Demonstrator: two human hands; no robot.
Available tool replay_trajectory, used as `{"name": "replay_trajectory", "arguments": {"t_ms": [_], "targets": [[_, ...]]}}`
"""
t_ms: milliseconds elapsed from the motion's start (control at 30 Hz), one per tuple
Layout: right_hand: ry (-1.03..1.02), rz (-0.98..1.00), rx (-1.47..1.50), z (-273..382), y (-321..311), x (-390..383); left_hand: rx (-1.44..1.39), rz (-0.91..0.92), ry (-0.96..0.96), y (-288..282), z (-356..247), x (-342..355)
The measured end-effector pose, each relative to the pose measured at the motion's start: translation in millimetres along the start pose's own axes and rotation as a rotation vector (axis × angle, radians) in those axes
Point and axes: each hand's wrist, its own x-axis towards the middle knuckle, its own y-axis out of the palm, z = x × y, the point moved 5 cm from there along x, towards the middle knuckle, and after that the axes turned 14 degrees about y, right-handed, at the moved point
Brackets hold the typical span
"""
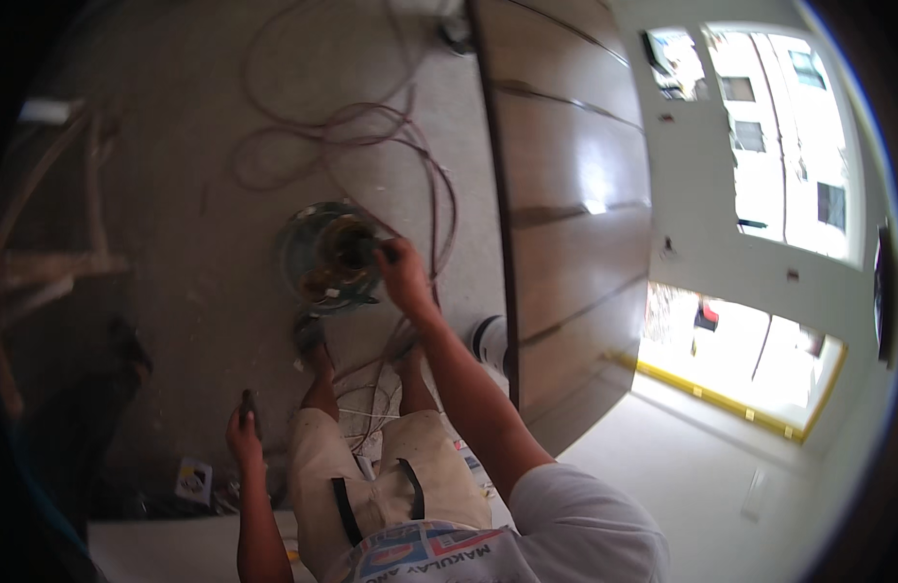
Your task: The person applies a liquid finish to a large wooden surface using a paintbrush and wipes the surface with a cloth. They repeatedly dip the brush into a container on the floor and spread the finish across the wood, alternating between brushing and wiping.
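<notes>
My right hand point(400, 264) reaches over a round bluish pail point(303, 278), its fingers closed on a small dark object point(384, 250) at the edge of the brownish container point(344, 243) inside the pail. What that object is, I cannot make out. My left hand point(243, 428) hangs low at my left, closed round a narrow dark object point(252, 406), too small to name. My feet stand just below the pail, on the grey floor.
Reddish hose loops point(371, 112) lie around the pail. A large wooden-panelled surface point(565, 155) runs along my right, with a white cylinder point(492, 340) beside it. Wooden pieces point(96, 185) are at the left. Windows point(789, 126) and yellow-edged framing point(721, 395) show at far right.
</notes>
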Motion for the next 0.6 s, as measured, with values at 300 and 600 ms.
{"name": "replay_trajectory", "arguments": {"t_ms": [300, 600], "targets": [[0.419, 0.201, 0.800, -107.4, -70.0, -42.9, 0.214, 0.027, -0.032, 9.8, -80.5, 16.5], [0.461, -0.026, 1.442, -184.6, -275.6, -211.0, -0.158, 0.377, 0.083, 95.1, -219.8, 44.8]]}}
